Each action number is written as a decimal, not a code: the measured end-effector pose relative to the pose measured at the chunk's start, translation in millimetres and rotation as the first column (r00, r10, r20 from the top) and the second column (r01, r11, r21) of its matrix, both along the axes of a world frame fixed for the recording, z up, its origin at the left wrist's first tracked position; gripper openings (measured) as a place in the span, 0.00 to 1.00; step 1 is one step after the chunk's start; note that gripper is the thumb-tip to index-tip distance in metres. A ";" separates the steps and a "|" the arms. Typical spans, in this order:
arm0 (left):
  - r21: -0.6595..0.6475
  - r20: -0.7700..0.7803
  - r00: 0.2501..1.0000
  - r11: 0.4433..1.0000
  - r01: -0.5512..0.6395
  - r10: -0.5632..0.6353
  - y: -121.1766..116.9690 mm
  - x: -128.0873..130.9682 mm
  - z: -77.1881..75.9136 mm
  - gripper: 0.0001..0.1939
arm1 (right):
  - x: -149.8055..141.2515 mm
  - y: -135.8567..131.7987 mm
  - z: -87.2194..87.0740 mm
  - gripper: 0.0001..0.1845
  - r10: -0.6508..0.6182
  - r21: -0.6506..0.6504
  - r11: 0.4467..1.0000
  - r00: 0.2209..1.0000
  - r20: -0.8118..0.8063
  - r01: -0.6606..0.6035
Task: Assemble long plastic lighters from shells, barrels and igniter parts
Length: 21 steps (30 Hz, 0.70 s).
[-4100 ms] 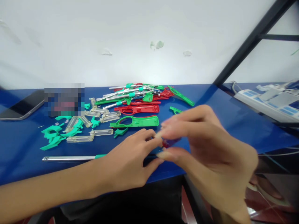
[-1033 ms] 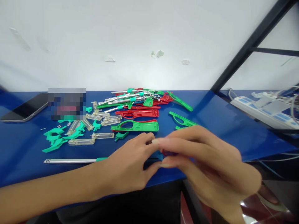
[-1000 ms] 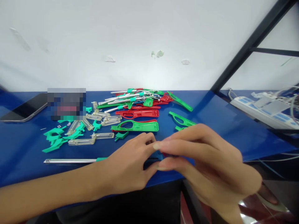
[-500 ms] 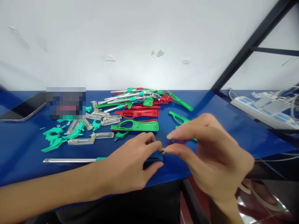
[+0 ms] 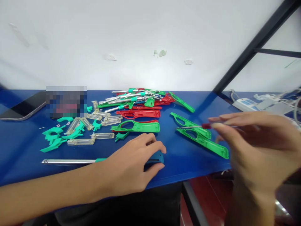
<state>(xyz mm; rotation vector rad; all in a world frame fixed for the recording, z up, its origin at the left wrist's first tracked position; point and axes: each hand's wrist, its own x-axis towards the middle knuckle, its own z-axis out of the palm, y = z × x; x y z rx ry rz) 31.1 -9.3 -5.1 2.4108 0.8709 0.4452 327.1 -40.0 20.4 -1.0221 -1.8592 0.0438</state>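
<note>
My left hand (image 5: 138,163) is wrapped round the blue handle of a long-nosed lighter (image 5: 70,161). Its silver barrel points left along the table, and much of the handle is hidden under the palm. In my right hand (image 5: 254,147), raised at the right, is a thin screwdriver (image 5: 207,126) with a dark red handle and a metal shaft pointing left. Behind and below the shaft lie green lighter half-shells (image 5: 209,146). A green half-shell on a red one (image 5: 141,126) rests just beyond my left hand.
Clear fuel tanks (image 5: 81,142) and teal plastic pieces (image 5: 53,133) lie scattered at the left. Further back is a pile of barrels and shells (image 5: 141,99). A phone (image 5: 25,105) lies far left; a white power strip (image 5: 246,104) is beyond the black frame (image 5: 254,47).
My right hand has moved right, away from the blue handle, and the screwdriver's shaft now shows in it. My left hand stays on the lighter.
</note>
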 end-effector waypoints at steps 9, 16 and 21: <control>0.100 0.022 0.999 0.995 0.024 -0.026 0.9 -0.3 -3.1 0.17 | -43.6 25.7 -29.9 0.08 -0.042 -0.075 0.995 0.978 0.206 0.058; 0.121 0.023 1.000 0.993 0.009 -0.012 0.1 -1.5 -2.1 0.20 | -40.9 25.7 -35.1 0.07 0.042 -0.231 0.973 0.956 0.289 0.027; 0.144 -0.054 0.996 0.987 -0.065 0.074 -0.9 -0.1 -3.2 0.25 | -49.6 20.7 -35.1 0.08 0.094 -0.240 0.970 0.955 0.280 -0.026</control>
